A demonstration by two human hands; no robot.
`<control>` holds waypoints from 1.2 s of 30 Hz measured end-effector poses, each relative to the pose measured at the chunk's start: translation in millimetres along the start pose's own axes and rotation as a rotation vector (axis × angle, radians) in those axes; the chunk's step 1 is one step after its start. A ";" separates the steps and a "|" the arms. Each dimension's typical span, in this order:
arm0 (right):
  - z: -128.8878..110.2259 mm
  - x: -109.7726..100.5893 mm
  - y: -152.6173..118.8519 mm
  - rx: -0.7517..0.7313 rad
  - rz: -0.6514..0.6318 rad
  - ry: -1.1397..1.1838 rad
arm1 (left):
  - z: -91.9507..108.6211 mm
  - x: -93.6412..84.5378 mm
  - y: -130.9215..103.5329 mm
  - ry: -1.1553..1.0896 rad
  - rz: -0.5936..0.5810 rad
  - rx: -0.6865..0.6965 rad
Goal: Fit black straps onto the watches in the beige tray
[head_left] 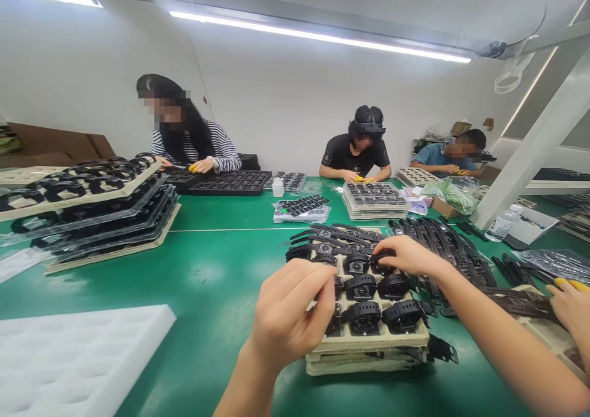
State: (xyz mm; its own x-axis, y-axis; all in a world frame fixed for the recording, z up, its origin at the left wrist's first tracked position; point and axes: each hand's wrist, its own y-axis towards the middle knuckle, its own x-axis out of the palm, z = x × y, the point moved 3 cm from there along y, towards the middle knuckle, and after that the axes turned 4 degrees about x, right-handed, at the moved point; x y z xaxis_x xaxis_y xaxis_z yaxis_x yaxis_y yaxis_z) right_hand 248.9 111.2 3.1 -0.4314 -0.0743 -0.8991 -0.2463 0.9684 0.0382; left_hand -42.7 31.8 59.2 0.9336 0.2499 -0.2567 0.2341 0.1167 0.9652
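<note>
A stack of cream moulded trays (369, 345) stands before me, its top tray filled with black smartwatches (362, 286), several with sensor backs showing. My right hand (405, 254) reaches in from the right, thumb and fingers closed around a black watch (383, 263) in the tray's back right part. At the tray's left edge, my left hand (295, 309) is curled with fingertips pressed together beside the watches; whatever it may hold is hidden. Loose watches with straps stretched out (334, 235) lie across the back of the tray.
Black watch straps (442, 251) lie piled right of the stack, near a co-worker's hand (571, 306) with yellow finger covers. Stacked trays (106, 220) stand left, white foam (83, 355) front left. Opposite, several people work at the green table (221, 269).
</note>
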 end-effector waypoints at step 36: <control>-145.0 -35.4 42.7 -0.657 0.527 -0.177 | -60.2 -33.8 -20.2 -0.165 0.016 -0.801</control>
State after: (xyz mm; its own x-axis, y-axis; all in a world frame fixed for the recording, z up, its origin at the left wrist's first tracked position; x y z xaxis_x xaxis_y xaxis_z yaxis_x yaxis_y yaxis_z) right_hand 127.8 120.7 99.9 -0.5026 0.4377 -0.7455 -0.5280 0.5275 0.6656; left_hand -95.3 78.8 45.3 0.9778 0.1196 -0.1721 0.0143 0.7813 0.6240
